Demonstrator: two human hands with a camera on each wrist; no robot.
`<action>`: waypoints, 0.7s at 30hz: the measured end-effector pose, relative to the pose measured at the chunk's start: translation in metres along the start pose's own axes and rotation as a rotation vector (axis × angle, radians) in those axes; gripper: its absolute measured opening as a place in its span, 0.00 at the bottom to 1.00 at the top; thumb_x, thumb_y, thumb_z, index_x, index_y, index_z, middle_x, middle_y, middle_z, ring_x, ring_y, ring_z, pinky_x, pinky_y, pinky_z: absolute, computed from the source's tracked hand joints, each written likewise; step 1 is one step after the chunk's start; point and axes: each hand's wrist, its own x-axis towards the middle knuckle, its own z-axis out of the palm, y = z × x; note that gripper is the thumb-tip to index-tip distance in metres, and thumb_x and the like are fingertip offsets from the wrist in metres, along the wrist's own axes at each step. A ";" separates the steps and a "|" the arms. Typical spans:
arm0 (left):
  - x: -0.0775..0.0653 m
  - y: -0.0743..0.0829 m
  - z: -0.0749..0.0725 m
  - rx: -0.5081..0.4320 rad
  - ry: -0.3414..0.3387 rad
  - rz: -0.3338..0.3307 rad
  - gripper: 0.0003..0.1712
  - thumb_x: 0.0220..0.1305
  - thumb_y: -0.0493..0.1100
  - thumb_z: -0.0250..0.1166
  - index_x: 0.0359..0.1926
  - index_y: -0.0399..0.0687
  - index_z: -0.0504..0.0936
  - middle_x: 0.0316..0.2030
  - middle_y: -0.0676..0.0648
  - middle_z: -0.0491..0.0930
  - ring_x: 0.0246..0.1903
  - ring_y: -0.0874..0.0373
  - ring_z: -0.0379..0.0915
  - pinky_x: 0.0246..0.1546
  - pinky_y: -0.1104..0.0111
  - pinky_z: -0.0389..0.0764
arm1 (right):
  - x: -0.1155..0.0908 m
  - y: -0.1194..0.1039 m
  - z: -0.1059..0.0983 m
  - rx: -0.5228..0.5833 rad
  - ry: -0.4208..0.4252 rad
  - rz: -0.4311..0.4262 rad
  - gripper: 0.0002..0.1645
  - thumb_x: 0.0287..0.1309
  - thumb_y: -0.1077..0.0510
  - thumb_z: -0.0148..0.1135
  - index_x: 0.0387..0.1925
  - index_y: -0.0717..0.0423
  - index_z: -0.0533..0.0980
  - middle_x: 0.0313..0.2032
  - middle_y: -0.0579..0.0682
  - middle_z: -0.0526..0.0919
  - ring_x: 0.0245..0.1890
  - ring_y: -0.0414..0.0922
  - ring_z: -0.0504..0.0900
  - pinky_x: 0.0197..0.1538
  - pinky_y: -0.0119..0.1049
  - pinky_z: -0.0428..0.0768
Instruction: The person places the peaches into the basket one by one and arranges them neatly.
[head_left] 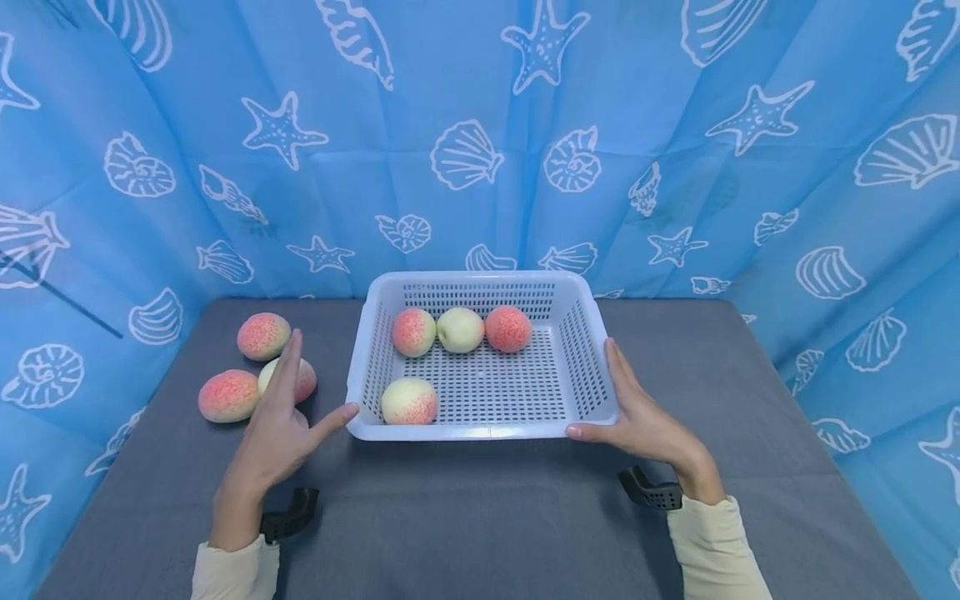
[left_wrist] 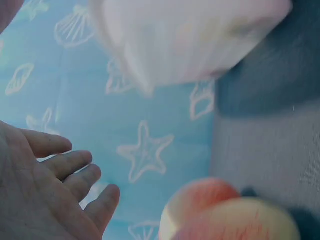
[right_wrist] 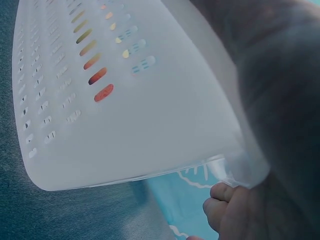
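Observation:
A white perforated plastic basket [head_left: 480,431] stands in the middle of the grey table. Inside it, a row of peaches includes a pink-red one [head_left: 508,328] and a pale yellow-green one [head_left: 461,330]; another peach [head_left: 409,402] lies near the front left corner. My right hand [head_left: 648,421] holds the basket's front right corner, thumb over the front rim and fingers along the right side. My left hand [head_left: 273,433] has its fingers straight and spread, the thumb tip right at the front left corner. Palm and fingers show bare in the left wrist view.
Left of the basket lie several loose peaches, among them a pink one [head_left: 263,336] and a larger one [head_left: 228,396]; my left hand partly hides others. A blue shell-print curtain [head_left: 480,217] hangs along the table's back and sides. Both wrists wear black camera mounts [head_left: 290,517].

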 end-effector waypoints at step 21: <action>-0.060 -0.075 0.011 -0.162 0.607 -0.191 0.54 0.41 0.36 0.85 0.72 0.56 0.72 0.69 0.45 0.71 0.68 0.62 0.65 0.67 0.74 0.64 | -0.001 0.000 0.001 0.011 0.003 0.007 0.82 0.48 0.50 0.82 0.80 0.49 0.25 0.78 0.62 0.28 0.69 0.66 0.58 0.64 0.64 0.67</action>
